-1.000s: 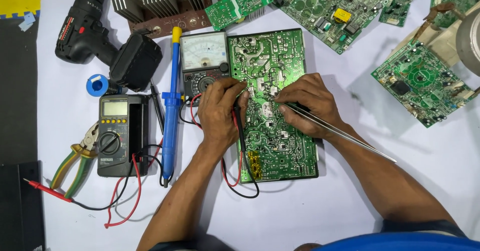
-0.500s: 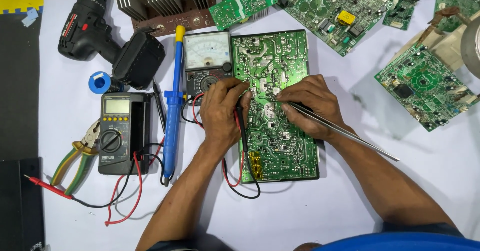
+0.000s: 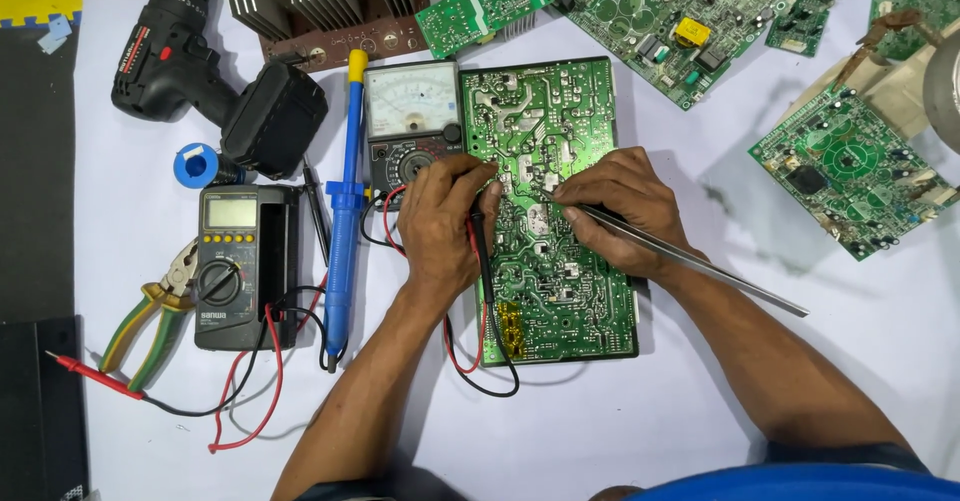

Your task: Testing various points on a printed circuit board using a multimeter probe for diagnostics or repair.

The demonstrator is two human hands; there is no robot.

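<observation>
- Bench is packed: a black cordless drill [image 3: 210, 81] sits top left, a finned heatsink [image 3: 325, 6] next to it, and loose green boards are scattered along the top and right edge, like the square board [image 3: 850, 176] on the far right.
- Left of the work there's a blue desoldering pump [image 3: 345, 201] lying upright-ish, a digital multimeter [image 3: 235, 266] with red and black leads trailing off it, green-handled pliers [image 3: 150, 316] and a little blue solder spool [image 3: 196, 166].
- An analog meter [image 3: 412, 121] sits touching the left edge of the big green circuit board [image 3: 560, 211], which lies solder side up in the middle of the white table [image 3: 700, 411].
- Left hand [image 3: 445, 221] is pinched closed around a black probe [image 3: 480, 236], tip pressed on the board near its left edge; its red and black wires loop down under the wrist.
- Right hand [image 3: 625, 211] grips long metal tweezers [image 3: 690, 256] like a pen, tips down on the middle of the board, the tail sticking out over the forearm to the right.
- Both wrists rest low, the fingers curl in toward each other, and the forearms come up from the bottom edge.
</observation>
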